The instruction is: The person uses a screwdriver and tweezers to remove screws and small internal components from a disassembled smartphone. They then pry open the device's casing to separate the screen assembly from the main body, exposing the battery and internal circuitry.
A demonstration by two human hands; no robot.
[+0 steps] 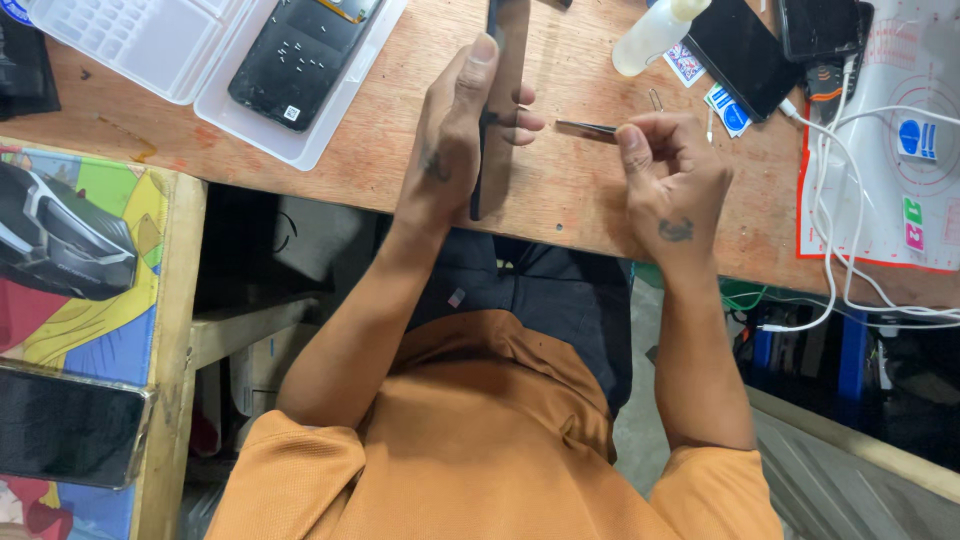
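My left hand [455,120] grips a dark phone [500,70] held on edge over the wooden table [560,190], thumb along its near side and fingers wrapped round the far side. My right hand [675,175] pinches thin metal tweezers [585,127] whose tips point left toward the phone's side, just short of my left fingers. Both forearms come up from the orange shirt at the bottom.
A white plastic tray [310,140] at top left holds a black phone panel with small screws. A clear squeeze bottle [650,35], further dark phones [745,50], small packets, a white mat [900,150] and white cables [830,240] lie at right. A colourful mat [90,250] and another phone [65,425] sit left.
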